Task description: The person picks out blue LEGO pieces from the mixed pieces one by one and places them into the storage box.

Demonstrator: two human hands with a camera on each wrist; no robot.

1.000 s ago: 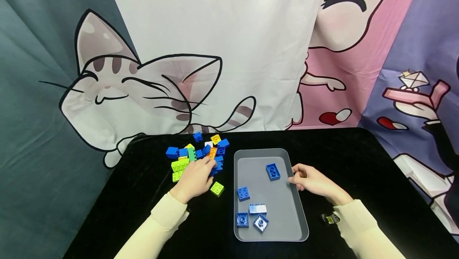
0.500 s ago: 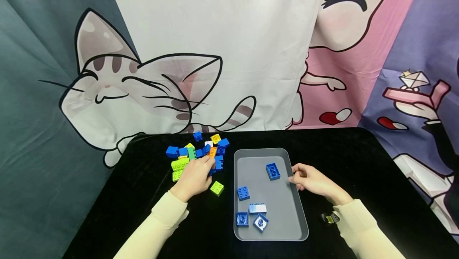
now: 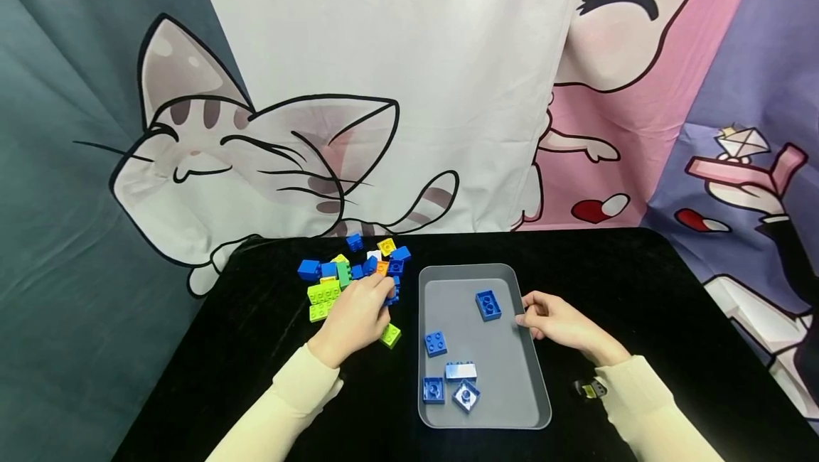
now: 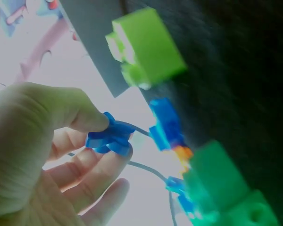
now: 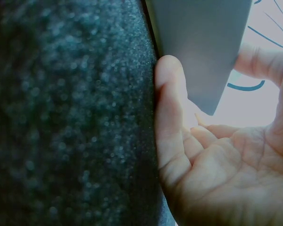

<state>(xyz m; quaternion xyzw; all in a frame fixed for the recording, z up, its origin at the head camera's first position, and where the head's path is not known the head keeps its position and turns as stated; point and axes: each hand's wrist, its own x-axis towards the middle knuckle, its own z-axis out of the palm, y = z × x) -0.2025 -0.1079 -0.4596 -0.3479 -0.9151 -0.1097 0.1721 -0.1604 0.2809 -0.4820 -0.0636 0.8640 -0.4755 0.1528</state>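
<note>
In the left wrist view, a small blue toy brick (image 4: 111,137) is pinched between the thumb and fingers of my left hand (image 3: 357,314). That hand is at the near right side of a pile of bricks, and hides part of it in the head view. My right hand (image 3: 566,325) grips the right rim of the grey tray (image 3: 512,377), thumb over the edge and fingers against the outside, as the right wrist view shows. Several blue bricks lie in the tray, one of them a blue brick (image 3: 488,305) near the back.
The pile holds lime bricks (image 3: 323,293), a green brick (image 3: 344,274), a yellow brick (image 3: 387,246) and several blue ones. A single lime brick (image 3: 391,335) lies between pile and tray. Black cloth (image 3: 614,263) covers the table; a printed curtain (image 3: 409,92) hangs behind.
My left hand has shifted slightly right, now partly covering the single lime brick. The right hand stays at the tray rim, and the bricks in the tray lie as before.
</note>
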